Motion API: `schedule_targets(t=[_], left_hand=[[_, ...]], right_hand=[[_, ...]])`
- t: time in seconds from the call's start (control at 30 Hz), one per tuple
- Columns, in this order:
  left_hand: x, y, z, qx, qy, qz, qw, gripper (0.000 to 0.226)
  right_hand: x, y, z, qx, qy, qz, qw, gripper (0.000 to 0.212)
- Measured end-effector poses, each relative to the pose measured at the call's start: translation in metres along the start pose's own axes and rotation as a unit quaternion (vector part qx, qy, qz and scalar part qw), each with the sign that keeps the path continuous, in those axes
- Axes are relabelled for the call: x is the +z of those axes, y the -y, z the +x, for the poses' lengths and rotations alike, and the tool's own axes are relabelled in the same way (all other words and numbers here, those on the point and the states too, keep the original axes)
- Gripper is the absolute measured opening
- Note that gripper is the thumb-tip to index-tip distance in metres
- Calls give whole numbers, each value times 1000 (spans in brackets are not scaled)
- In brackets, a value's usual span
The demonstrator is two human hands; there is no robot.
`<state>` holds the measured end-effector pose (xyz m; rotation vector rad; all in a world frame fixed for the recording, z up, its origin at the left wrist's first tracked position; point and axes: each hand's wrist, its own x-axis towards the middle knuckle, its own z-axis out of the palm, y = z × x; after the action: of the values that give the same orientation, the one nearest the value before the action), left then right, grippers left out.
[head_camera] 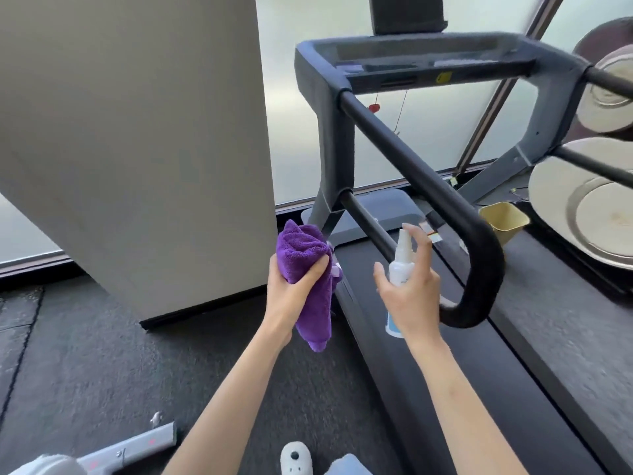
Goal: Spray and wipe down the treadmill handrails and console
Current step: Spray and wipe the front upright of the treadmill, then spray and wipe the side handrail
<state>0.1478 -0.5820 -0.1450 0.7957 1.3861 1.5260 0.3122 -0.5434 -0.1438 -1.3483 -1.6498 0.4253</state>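
Daylight, diffuse, enters through the frosted window panes (301, 97) beyond the fingertips; scene is bright, no hard shadows. Panes read pale and near overexposed. Soft sheen runs along the top of the black handrail (421, 173), just past the right hand (411, 293). Forearms evenly lit.

Motion blur: moderate over the whole frame. Console (428, 60), far beyond the fingers, is smeared, its markings illegible. Floor at the lower left looks streaked. Purple cloth (305, 269) in the left hand (291, 293) keeps its pile texture. Spray bottle (400, 262) is soft-edged, label unreadable.

Wide-angle distortion: the grey pillar (154, 149) to the left of the fingers leans strongly; straight frame lines bow toward the edges.
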Motion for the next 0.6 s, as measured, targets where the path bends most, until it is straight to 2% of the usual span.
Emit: schedule_targets(t=[0.13,0.23,0.3,0.43,0.5,0.6], left_hand=[[-19,-14,54,-7,26,5,1000,22],[-26,-10,98,-27,46,1,999,49],[-25,-8,122,-41,72,4,997,57],[-25,-5,167,-48,159,24,986,46],[-30,-6,187,-67,201,37,977,51],[-45,-15,213,-70,247,60,965,43]], right_hand=[[28,2,20,60,-6,-13,998,62],[44,4,28,95,-19,-49,994,62],[56,6,31,113,-38,-70,990,61],[85,19,34,135,-91,-128,978,63],[100,27,34,171,-117,-142,968,63],[120,45,34,227,-150,-158,949,62]])
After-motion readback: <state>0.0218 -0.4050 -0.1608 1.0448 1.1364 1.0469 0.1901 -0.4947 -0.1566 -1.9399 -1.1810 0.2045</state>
